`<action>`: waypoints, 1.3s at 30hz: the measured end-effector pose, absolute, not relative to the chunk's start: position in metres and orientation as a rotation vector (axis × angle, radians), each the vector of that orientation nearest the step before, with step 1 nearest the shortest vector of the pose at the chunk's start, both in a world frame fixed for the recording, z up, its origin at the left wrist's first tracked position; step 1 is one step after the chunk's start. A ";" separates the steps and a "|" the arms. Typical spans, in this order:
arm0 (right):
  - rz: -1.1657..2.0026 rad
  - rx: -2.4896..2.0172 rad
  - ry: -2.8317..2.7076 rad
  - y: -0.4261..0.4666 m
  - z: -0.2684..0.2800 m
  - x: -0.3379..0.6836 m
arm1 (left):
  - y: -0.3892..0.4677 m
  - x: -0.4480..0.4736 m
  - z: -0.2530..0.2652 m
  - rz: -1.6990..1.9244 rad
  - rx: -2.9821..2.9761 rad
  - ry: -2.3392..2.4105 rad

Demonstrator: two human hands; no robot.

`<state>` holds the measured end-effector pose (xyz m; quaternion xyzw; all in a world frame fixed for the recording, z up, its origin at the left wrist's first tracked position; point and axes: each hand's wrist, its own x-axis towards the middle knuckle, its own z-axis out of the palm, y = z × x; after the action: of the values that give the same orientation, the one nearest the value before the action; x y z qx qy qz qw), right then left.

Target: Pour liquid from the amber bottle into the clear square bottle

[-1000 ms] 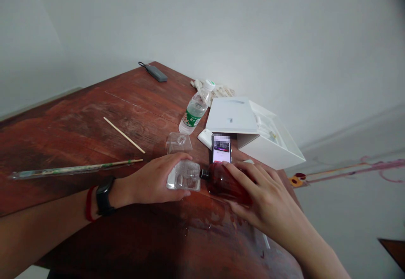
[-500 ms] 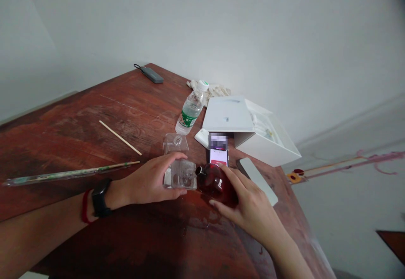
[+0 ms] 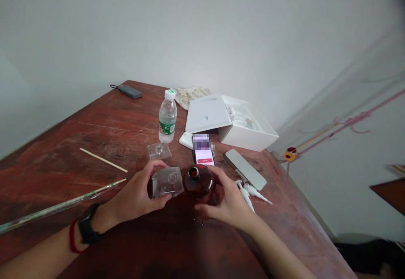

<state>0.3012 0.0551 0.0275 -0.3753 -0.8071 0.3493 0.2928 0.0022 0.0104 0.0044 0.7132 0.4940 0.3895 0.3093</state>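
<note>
My left hand (image 3: 144, 192) is closed round a clear, square-sided container (image 3: 167, 182) with a round opening on its top. In my right hand (image 3: 224, 197) is a dark red-brown glass bottle (image 3: 199, 182), its short open neck facing up and a little to the left. The two vessels stand side by side, close together. A second clear square piece (image 3: 159, 151) with a round knob or neck lies just beyond my left hand. Small wet drops (image 3: 200, 221) show on the wooden table (image 3: 136, 245) below the bottle.
Behind are a capped water bottle (image 3: 167, 119), a lit phone (image 3: 204, 150), a white case (image 3: 186, 140), an opened white box (image 3: 247, 131) and a cloth (image 3: 191, 95). Right lie a grey slab (image 3: 246, 169) and white droppers (image 3: 251, 192); left, a stick (image 3: 103, 160) and wrapped chopsticks (image 3: 63, 205).
The brown bottle has been tipped back from leaning toward the container to nearly upright. The clear container is also turned more upright. My view has shifted, revealing the white droppers.
</note>
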 end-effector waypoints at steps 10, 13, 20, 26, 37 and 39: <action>1.026 -0.740 -1.961 0.044 0.013 0.289 | 0.005 0.003 0.017 0.855 2.021 1.496; 0.990 -0.719 -1.979 0.042 0.014 0.289 | 0.003 0.001 0.023 0.778 2.089 1.537; 1.038 -0.573 -1.951 0.029 0.009 0.282 | 0.003 0.001 0.042 0.626 2.119 1.525; 1.045 -0.471 -2.007 0.022 0.003 0.276 | 0.013 0.009 0.061 0.619 2.185 1.482; 0.937 -0.434 -2.117 0.020 0.006 0.276 | 0.080 0.035 0.114 0.608 2.318 1.594; 0.971 -0.451 -2.092 0.020 0.004 0.277 | 0.094 0.041 0.111 0.572 2.329 1.634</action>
<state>0.2773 0.0199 0.0044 -0.1771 -0.8214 0.3813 0.3853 0.0408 0.0939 0.1108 0.7968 0.5591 0.1957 0.1196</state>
